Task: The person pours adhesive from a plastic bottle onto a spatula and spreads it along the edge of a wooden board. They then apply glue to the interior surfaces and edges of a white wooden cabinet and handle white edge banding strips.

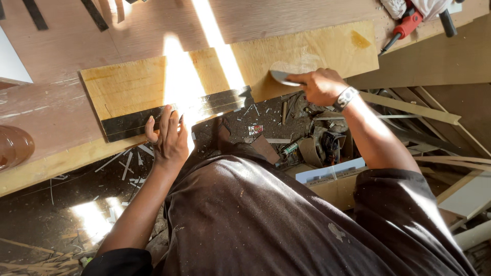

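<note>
A pale plywood board (pixel 138 82) lies on a reddish-brown workbench (pixel 56 41), its near edge covered by a dark glossy strip (pixel 133 122). My left hand (pixel 168 138) rests flat against that strip near the board's front edge, fingers spread. My right hand (pixel 319 86), with a metal bracelet on the wrist, grips a flat grey scraper blade (pixel 281 76) laid on the board's right part. A whitish smear lies on the wood just above the blade. A bright band of sunlight crosses the board's middle.
A red-handled tool (pixel 404 26) and a white cloth (pixel 427 6) lie at the bench's far right. Wood offcuts, slats and scraps (pixel 409 107) litter the floor below, with a cardboard box (pixel 332 176). A brown rounded object (pixel 14 145) sits at the left edge.
</note>
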